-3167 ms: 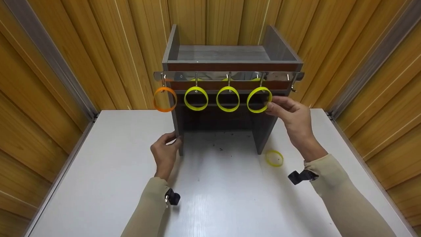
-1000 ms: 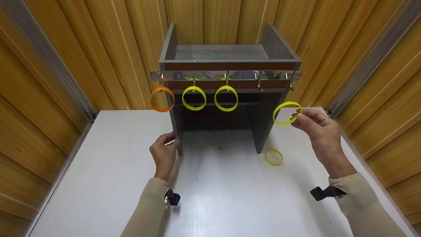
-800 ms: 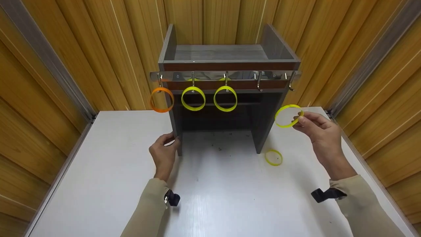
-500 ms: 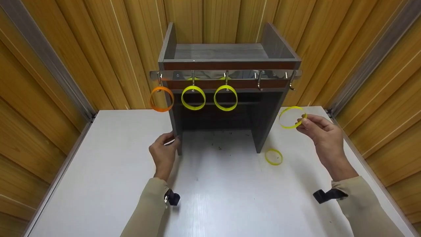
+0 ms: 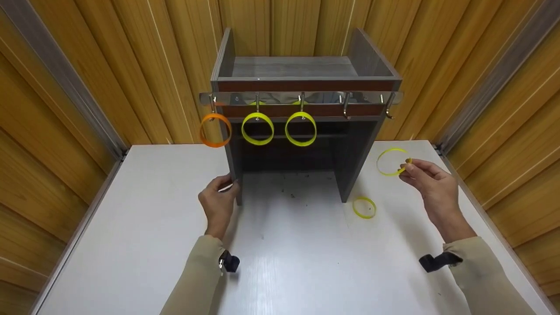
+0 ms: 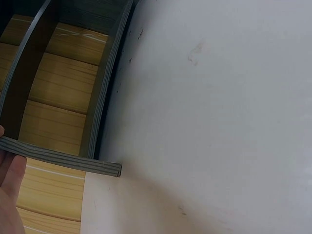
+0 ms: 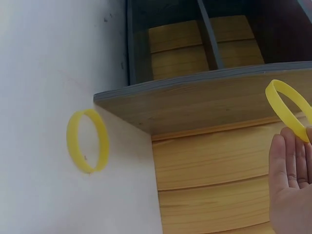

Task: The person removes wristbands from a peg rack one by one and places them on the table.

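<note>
My right hand [image 5: 433, 186] pinches a thin yellow ring [image 5: 389, 174] by its edge, between thumb and fingers, in the air right of the grey shelf unit [image 5: 306, 79]. With my left hand [image 5: 217, 203] I grip the front edge of the unit's left side panel [image 5: 234, 166]; some fingers are hidden behind it. Across the front runs a metal hook rail [image 5: 280, 98]. An orange ring [image 5: 215, 145] hangs at its left end, then two yellow rings, one [image 5: 258, 143] beside the other [image 5: 301, 145]. Two hooks on the right, one [image 5: 346, 109] and the end one [image 5: 389, 109], hold nothing.
Another yellow ring [image 7: 73, 141] lies on the white tabletop [image 5: 297, 262] by the foot of the right side panel [image 5: 350, 175]. Wood-patterned walls [image 5: 503, 87] close in behind and on both sides. Small dark specks lie under the unit.
The right hand has taken the yellow ring off the fourth hook and moved it right and down, away from the rail. The left hand keeps its grip on the panel.
</note>
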The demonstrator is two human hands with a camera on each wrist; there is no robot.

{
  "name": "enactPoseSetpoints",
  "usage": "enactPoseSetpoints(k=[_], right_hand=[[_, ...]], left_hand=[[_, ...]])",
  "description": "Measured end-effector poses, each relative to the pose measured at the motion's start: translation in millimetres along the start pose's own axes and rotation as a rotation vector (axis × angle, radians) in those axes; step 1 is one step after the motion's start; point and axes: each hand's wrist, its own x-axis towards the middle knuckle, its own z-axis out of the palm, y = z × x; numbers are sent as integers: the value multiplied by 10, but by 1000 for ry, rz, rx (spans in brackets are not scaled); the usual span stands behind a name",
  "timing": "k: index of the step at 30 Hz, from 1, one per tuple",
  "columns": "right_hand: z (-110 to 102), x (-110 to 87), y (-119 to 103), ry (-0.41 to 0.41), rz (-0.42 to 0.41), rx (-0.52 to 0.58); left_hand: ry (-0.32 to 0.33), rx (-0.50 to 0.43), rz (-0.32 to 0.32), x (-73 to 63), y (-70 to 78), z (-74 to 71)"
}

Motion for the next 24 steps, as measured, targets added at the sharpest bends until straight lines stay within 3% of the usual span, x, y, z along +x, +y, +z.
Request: enactPoseSetpoints(k=[24], right_hand=[[-401, 19, 316, 59, 141, -90]], left_hand=[[-1, -2, 7, -11, -9, 5]])
